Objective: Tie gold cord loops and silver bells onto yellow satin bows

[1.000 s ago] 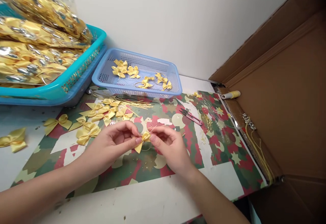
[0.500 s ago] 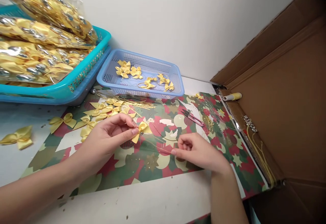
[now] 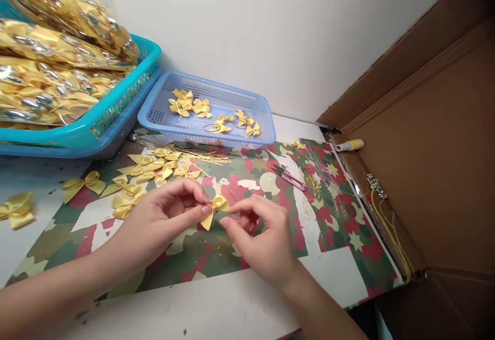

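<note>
My left hand (image 3: 170, 221) pinches a yellow ribbon bow (image 3: 215, 210) between thumb and fingertips above the patterned sheet. Just right of the bow is my right hand (image 3: 261, 232), its thumb and index finger apart by a small gap near the bow's right loop. A thin cord shows faintly behind the right fingers, and I cannot make out whether they hold it. Several loose yellow bows (image 3: 157, 165) lie behind and left of my left hand. Gold wire strips (image 3: 211, 158) are spread beside them.
A blue basket (image 3: 209, 136) holding bows stands at the back. Bagged bows fill a teal basket (image 3: 149, 62) at the left. Pink-handled snips (image 3: 290, 177) lie to the right, near a cardboard wall (image 3: 425, 149). A paper roll (image 3: 350, 145) rests at its base.
My right hand has moved left, close to the bow, and its thumb and index finger have parted. My left hand still pinches the bow. The whole view has shifted slightly.
</note>
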Tool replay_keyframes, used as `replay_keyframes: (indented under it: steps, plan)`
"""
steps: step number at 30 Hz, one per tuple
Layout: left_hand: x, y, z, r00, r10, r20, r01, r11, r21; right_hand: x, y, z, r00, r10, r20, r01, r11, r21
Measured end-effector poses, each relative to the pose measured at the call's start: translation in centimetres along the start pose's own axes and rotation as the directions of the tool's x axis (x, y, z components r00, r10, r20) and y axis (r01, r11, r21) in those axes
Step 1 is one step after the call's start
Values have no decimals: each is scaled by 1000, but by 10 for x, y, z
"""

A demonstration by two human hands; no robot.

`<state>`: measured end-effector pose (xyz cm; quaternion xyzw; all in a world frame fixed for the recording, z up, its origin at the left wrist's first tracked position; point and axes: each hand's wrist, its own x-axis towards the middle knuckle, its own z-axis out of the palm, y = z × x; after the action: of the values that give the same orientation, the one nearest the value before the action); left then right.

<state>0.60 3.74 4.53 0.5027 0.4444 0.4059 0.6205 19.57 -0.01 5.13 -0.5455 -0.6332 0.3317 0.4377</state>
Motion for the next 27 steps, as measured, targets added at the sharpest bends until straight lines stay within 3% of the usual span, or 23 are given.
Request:
replay_keyframes:
  steps: [3, 9, 16, 21, 24, 27]
  plan:
    - [-1, 3, 4, 1000, 23, 1, -23, 1000, 17, -3, 0, 13, 998, -56, -9, 56, 997, -54]
    - [0, -2, 2, 999, 2, 44, -2, 1000, 9, -3, 5, 17, 990, -135, -50, 127, 982, -138]
    - [1, -6, -1, 996, -57, 66, 57, 998, 4, 1, 4, 12, 995, -26, 96, 29, 999, -30]
    - [2, -10, -4, 991, -112, 71, 115, 993, -37, 5, 3, 1, 953, 129, 274, -145, 989, 40]
    - [2, -13, -4, 986, -140, 87, 144, 988, -46, 5, 2, -1, 937, 184, 297, -213, 975, 68]
    - [3, -13, -4, 987, -139, 78, 142, 989, -38, 4, 2, -2, 940, 157, 302, -188, 979, 77]
